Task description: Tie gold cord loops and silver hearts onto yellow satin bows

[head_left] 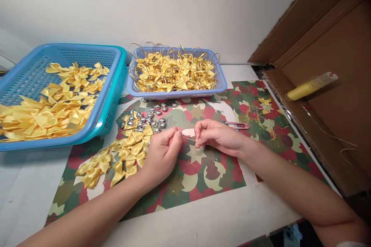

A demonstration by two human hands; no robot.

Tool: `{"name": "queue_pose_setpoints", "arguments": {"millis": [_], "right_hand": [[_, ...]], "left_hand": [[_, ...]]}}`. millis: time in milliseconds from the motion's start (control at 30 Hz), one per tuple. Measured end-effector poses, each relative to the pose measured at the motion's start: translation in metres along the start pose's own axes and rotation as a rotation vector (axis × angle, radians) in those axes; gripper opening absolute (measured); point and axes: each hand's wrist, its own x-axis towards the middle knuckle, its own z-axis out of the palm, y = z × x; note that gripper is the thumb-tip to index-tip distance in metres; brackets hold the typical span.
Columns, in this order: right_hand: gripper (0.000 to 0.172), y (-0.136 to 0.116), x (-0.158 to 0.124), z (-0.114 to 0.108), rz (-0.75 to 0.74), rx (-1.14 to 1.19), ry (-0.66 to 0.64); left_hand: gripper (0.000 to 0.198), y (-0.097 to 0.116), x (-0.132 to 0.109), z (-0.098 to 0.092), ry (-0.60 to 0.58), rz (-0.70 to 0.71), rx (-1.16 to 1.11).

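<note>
My left hand (164, 156) is closed in a loose fist, its thumb pressed against the curled index finger. From it a short stretch of thin gold cord (189, 139) runs across to my right hand (216, 137), whose fingertips pinch the other end. Whatever else the left fist may hold is hidden. Beside that fist lies a loose pile of yellow satin bows (131, 148). Just beyond it are several shiny silver beads (150, 115). Pink-handled snips (239, 125) rest behind my right hand, partly covered by it.
A blue basket (101, 112) of yellow bows, stacked in a teal one, stands left. Behind my hands, a smaller blue basket (176, 94) holds bows with gold cord loops. At right, a yellow thread spool (311, 87) sticks out by a cardboard wall (327, 34); thread scraps (259, 119) lie nearby.
</note>
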Motion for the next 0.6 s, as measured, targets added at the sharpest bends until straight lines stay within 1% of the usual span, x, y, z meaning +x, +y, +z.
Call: {"name": "queue_pose_setpoints", "arguments": {"millis": [100,167,233,300,333,400,467,533,600], "right_hand": [[0.010,-0.008,-0.005,-0.005,-0.036,-0.052,-0.020],[0.010,-0.018,-0.013,-0.011,-0.100,-0.199,-0.042],[0.008,-0.030,-0.023,-0.019,-0.218,-0.478,-0.019],[0.007,-0.040,-0.033,-0.029,-0.331,-0.820,0.085],[0.009,-0.043,-0.037,-0.034,-0.349,-0.983,0.152],[0.018,-0.046,-0.041,-0.045,-0.311,-1.265,0.296],[0.028,-0.045,-0.041,-0.054,-0.209,-1.470,0.404],[0.031,-0.042,-0.036,-0.060,-0.079,-1.578,0.439],[0.027,-0.040,-0.031,-0.061,0.038,-1.600,0.398]], "left_hand": [[0.038,-0.002,0.001,-0.003,0.039,-0.043,-0.023],[0.039,-0.004,0.001,-0.004,0.011,-0.059,-0.096],[0.040,-0.007,-0.001,-0.003,-0.075,-0.072,-0.238],[0.042,-0.009,-0.001,-0.001,-0.143,-0.123,-0.409],[0.043,-0.010,-0.001,0.000,-0.158,-0.158,-0.489],[0.043,-0.012,0.001,0.002,-0.160,-0.232,-0.619],[0.042,-0.012,0.003,0.002,-0.149,-0.284,-0.704],[0.038,-0.011,0.005,0.001,-0.146,-0.322,-0.745],[0.035,-0.011,0.005,-0.001,-0.154,-0.345,-0.757]]}}
